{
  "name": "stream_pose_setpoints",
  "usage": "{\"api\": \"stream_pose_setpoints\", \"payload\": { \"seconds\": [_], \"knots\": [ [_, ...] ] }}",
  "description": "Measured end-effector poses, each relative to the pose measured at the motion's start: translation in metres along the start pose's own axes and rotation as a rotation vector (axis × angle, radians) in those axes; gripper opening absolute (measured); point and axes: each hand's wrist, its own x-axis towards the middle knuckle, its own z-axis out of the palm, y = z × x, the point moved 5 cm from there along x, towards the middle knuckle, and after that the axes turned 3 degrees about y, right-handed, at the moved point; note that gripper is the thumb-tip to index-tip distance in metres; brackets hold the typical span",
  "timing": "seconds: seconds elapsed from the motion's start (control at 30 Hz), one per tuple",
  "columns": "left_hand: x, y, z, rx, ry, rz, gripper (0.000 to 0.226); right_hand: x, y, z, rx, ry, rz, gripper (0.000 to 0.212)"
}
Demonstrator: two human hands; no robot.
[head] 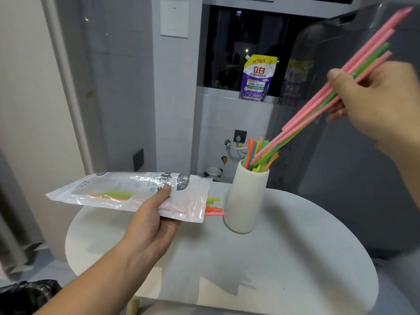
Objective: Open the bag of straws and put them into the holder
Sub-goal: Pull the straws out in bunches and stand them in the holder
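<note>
Straws held over holder, bag held above table
A bunch of pink and green straws (336, 96) is pinched in the right hand (377, 103), lower ends at the rim of the white holder (245, 201); the bag (127, 192) is gripped by the left hand (152, 223), straw ends protruding from its open end

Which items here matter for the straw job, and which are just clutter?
Job:
straw bag, gripped by left hand
pink and green straws, held by right hand
holder, partly filled

Lying about:
detergent pouch on the sill
wall socket
black bag, lower left
</note>
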Motion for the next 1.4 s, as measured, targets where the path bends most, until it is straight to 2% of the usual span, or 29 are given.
{"api": "stream_pose_setpoints", "payload": {
  "seconds": [0.27,0.47,0.7,0.8,0.93,1.1,1.27,1.4],
  "knots": [
    [0.001,0.000,0.000,0.008,-0.022,0.019,0.038,0.006,-0.009,0.030,-0.114,-0.127,0.001,0.028],
    [-0.001,0.002,0.002,0.008,-0.042,0.021,0.040,0.018,-0.010,0.038,-0.121,-0.135,0.034,0.030],
    [0.002,0.000,-0.003,-0.020,-0.057,0.030,0.067,0.017,-0.004,0.060,-0.136,-0.224,0.069,0.031],
    [0.003,0.000,-0.003,-0.015,-0.066,0.031,0.051,0.018,-0.008,0.060,-0.153,-0.219,0.047,0.033],
    [0.006,0.000,-0.003,-0.009,-0.095,0.029,0.045,0.021,-0.013,0.055,-0.151,-0.171,0.024,0.031],
    [0.007,-0.001,-0.004,0.007,-0.102,0.041,0.074,0.020,-0.016,0.057,-0.202,-0.196,-0.015,0.030],
    [0.011,0.000,-0.006,0.001,-0.145,0.038,0.068,0.026,-0.021,0.053,-0.208,-0.246,-0.034,0.031],
    [0.014,-0.002,-0.007,-0.008,-0.152,0.031,0.075,0.027,-0.017,0.059,-0.214,-0.298,-0.045,0.027]
  ]
}}
